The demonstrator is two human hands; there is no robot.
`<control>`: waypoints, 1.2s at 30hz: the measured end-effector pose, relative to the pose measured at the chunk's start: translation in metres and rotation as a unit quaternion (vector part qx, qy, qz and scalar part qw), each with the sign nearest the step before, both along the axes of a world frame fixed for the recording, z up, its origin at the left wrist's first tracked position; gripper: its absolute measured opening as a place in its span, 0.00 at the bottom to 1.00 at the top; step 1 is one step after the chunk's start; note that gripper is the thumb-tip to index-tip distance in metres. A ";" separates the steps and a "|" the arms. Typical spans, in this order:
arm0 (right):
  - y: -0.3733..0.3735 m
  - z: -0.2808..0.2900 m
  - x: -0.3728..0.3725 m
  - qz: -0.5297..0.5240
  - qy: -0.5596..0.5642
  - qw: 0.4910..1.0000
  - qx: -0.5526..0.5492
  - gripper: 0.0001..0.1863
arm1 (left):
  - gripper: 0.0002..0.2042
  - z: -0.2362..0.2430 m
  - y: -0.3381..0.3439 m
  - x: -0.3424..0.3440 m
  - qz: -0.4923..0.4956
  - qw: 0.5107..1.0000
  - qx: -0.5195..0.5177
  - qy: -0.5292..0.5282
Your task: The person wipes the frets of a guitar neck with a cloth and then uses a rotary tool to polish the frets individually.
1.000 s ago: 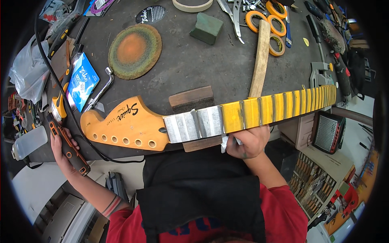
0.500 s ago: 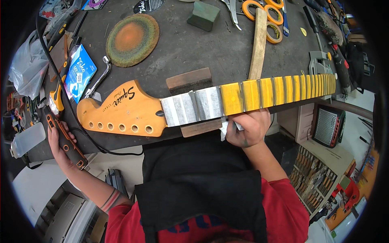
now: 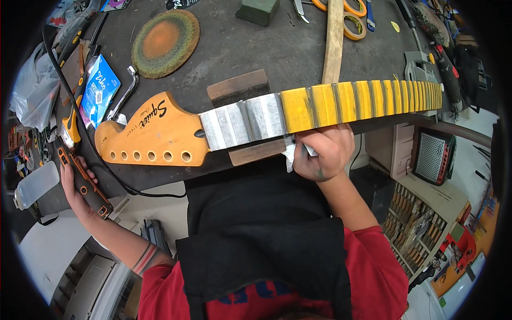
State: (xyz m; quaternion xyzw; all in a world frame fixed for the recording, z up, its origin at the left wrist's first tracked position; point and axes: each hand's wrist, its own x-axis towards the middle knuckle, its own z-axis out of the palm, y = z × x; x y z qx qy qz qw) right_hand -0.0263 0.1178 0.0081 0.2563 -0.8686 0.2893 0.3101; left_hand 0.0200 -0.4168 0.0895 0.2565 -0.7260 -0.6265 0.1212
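Note:
A guitar neck (image 3: 256,120) lies across the dark workbench (image 3: 266,50), its amber headstock (image 3: 149,138) to the left. Silver tape covers the first frets and yellow tape covers the others out to the right end. My right hand (image 3: 322,152) grips the near edge of the neck and pinches a crumpled white cloth (image 3: 290,154) against it. My left hand (image 3: 74,181) is at the bench's left edge, closed around an orange and black corded power tool (image 3: 85,181). A wooden block (image 3: 245,96) lies under the neck.
A round orange and green pad (image 3: 165,37), a blue packet (image 3: 98,90), a metal wrench (image 3: 125,90), a green block (image 3: 258,9), a wooden stick (image 3: 333,40) and tape rolls (image 3: 354,26) lie on the bench. A small amplifier (image 3: 432,154) and a drawer of tools (image 3: 410,218) stand at the right.
My view has shifted, so the bench and neck sit higher and closer. My right hand has slid slightly along the neck's near edge with the cloth. My left hand still holds the tool.

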 end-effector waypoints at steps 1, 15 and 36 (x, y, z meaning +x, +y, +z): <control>0.001 -0.002 0.001 0.000 0.003 1.000 -0.001 0.28 | 0.26 0.000 -0.001 0.000 0.000 1.000 0.001 0.003; 0.001 -0.018 -0.004 -0.018 0.051 0.998 -0.033 0.27 | 0.26 -0.005 -0.012 0.002 -0.010 1.000 0.027 0.000; -0.001 -0.017 -0.008 -0.019 0.084 0.995 -0.049 0.25 | 0.25 -0.004 -0.020 0.003 -0.011 0.999 0.033 0.001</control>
